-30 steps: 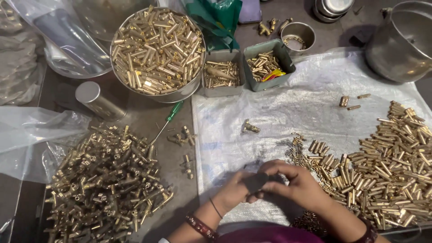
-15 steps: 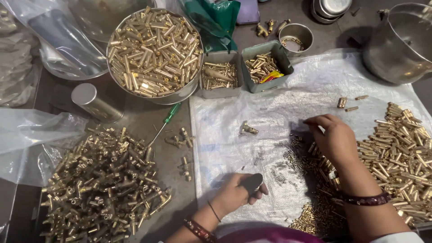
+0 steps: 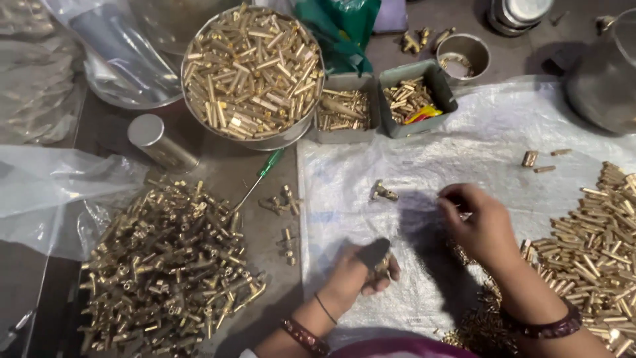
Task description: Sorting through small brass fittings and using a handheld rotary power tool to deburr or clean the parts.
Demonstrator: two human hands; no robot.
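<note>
Head view: left hand [image 3: 361, 272] near the table's front edge, fingers curled around a small brass fitting [image 3: 381, 265] under a dark tool, steadying it. Right hand [image 3: 480, 225] hovers over the white sheet [image 3: 464, 142], fingertips pinched; what it holds, cannot tell. Loose brass pins [image 3: 596, 245] heaped alongside, within reach.

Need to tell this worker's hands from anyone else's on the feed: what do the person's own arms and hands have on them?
Both forearms are bare, with no gloves or sleeves in view. The left hand has a thin dark band at the wrist and a wider dark red patterned bangle further up the forearm. The right hand has one dark maroon bangle at the wrist. No rings are visible on the fingers.
</note>
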